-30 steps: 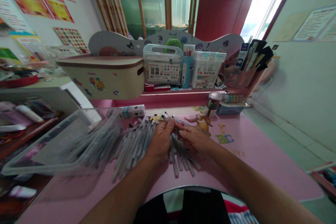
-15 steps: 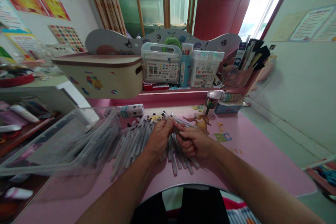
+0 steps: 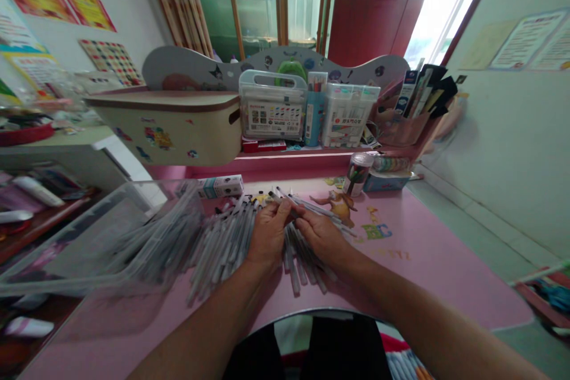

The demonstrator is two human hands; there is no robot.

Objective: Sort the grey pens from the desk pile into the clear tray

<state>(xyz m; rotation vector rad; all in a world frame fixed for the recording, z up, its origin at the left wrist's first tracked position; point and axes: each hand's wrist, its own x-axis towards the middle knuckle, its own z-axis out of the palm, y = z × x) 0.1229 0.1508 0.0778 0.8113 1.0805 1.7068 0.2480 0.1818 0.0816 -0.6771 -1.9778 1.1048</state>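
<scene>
Over the pink desk (image 3: 427,273), my left hand (image 3: 268,234) is closed, thumb and fingers pinching a slim pen (image 3: 272,195) whose dark end points up and left. My right hand (image 3: 324,236) meets it from the right, its fingertips closed at the same pen's near part. My fingers hide most of that pen. Many grey, clear-barrelled pens (image 3: 220,249) lie in a loose heap left of my hands. More pens (image 3: 294,270) fan out beneath my right hand, and a few stick out beyond it.
A clear plastic bin (image 3: 62,291) holding many pens lies at the left. Along the back are a small white box (image 3: 220,186), a clear jar (image 3: 357,174) and a blue box (image 3: 387,182). A lidded cream bin (image 3: 178,130) and marker cases (image 3: 272,110) occupy the shelf.
My right hand has shifted slightly left and its fingers have closed in against my left hand. Pens behind it now show more. The heap and bin look unchanged.
</scene>
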